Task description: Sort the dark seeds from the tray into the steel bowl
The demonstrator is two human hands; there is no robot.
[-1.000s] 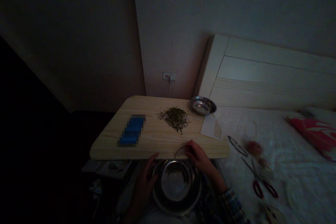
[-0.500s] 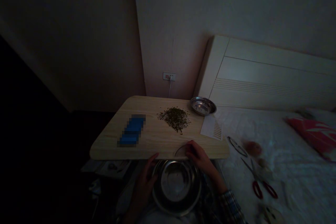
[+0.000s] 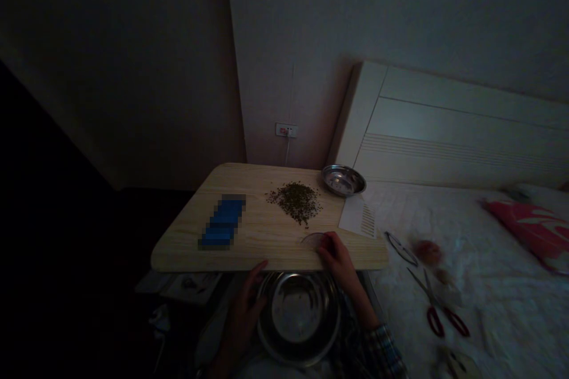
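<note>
Wall: grey, fills the upper half; dim light throughout.
Bed: quilted pale cover, along the right; its white headboard stands against the wall.
Table: wood-grain top, rounded corners. The back edge lies towards the wall, the right end beside the bed. A strip of wood runs along the front edge; a wider stretch separates the blue item from the heap.
Metal basin: round, lower than the tabletop, on the person's side. Its far rim meets the front edge in this view; overlap or gap cannot be told.
Red cushion: on the bed, far right.
Left hand: at the basin's left rim, thumb and fingers apart, one fingertip up at the table's front edge. Contact with the rim cannot be told.
Right hand: over the front strip, right of middle, thumb and fingers together, pinching the thin curved piece.
Scissors: on the bed, blades spread, red handles towards the person.
Blue item: left part of the table, detail pixelated.
Heap of small dark-green bits: mid-table, towards the back, loose grains at its margin.
Small metal bowl: back right corner.
White toothed card: just in front of that bowl, teeth towards the bed.
Thin curved piece: faint; projects left from the fingers, just short of the heap's near edge.
</note>
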